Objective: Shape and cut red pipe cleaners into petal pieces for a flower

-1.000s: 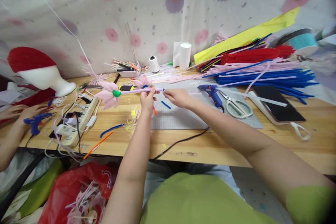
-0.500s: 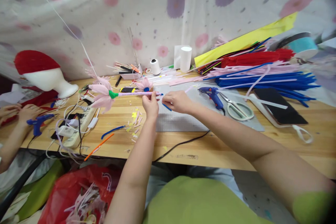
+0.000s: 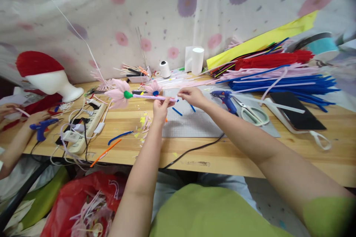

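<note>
My left hand [image 3: 160, 106] is closed around the lilac stem of a pink pipe-cleaner flower [image 3: 119, 94] with a green base, held level above the wooden table [image 3: 194, 148]. The bloom points left. At the stem's right end, my right hand [image 3: 192, 96] pinches its tip. A short blue pipe-cleaner piece [image 3: 177, 111] lies on the grey mat [image 3: 191, 126] just below both hands.
A blue glue gun [image 3: 225, 99], scissors [image 3: 251, 113] and a phone [image 3: 297, 111] lie to the right, before heaps of blue, pink and red pipe cleaners [image 3: 278, 77]. A power strip [image 3: 87, 126] and cables sit left. Another person's hands [image 3: 16, 113] work by a second glue gun [image 3: 41, 126].
I have raised the flower a little and shifted it right. My right hand moved up from the mat to the stem's tip.
</note>
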Available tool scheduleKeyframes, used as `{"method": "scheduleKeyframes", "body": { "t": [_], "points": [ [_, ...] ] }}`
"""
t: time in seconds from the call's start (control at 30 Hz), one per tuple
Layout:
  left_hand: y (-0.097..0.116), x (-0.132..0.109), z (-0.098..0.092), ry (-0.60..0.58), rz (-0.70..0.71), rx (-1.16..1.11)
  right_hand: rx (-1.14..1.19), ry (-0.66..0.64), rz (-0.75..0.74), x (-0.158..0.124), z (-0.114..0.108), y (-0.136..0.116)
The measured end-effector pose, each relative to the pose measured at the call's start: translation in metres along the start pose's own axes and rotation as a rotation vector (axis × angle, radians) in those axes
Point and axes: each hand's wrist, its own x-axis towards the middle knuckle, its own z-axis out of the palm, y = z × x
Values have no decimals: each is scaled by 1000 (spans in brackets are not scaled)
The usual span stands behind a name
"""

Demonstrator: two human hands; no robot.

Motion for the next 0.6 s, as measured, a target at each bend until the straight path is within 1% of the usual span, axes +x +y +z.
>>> {"method": "scheduleKeyframes", "body": {
  "t": [0.07,0.13,0.17,0.23,0.33,0.4,0.47,0.6],
  "points": [
    [0,0,1,13,-34,-42,-4,-37,45,-8,11,0],
    [-2,0,2,84,-43,-71,-66,-57,49,-18,21,-6],
    [-2,1,3,125,-35,-73,-112,-66,20,-23,24,-10],
    [-2,2,4,199,11,-53,-204,-80,-84,-31,26,-19],
    [-1,2,5,261,99,7,-280,-73,-204,-36,20,-31],
    [0,2,4,271,133,38,-292,-49,-237,-35,12,-36],
    [1,0,3,245,141,64,-297,-25,-248,-30,4,-38],
    [3,-2,3,188,135,70,-272,43,-175,-16,-4,-33]
  ]
}}
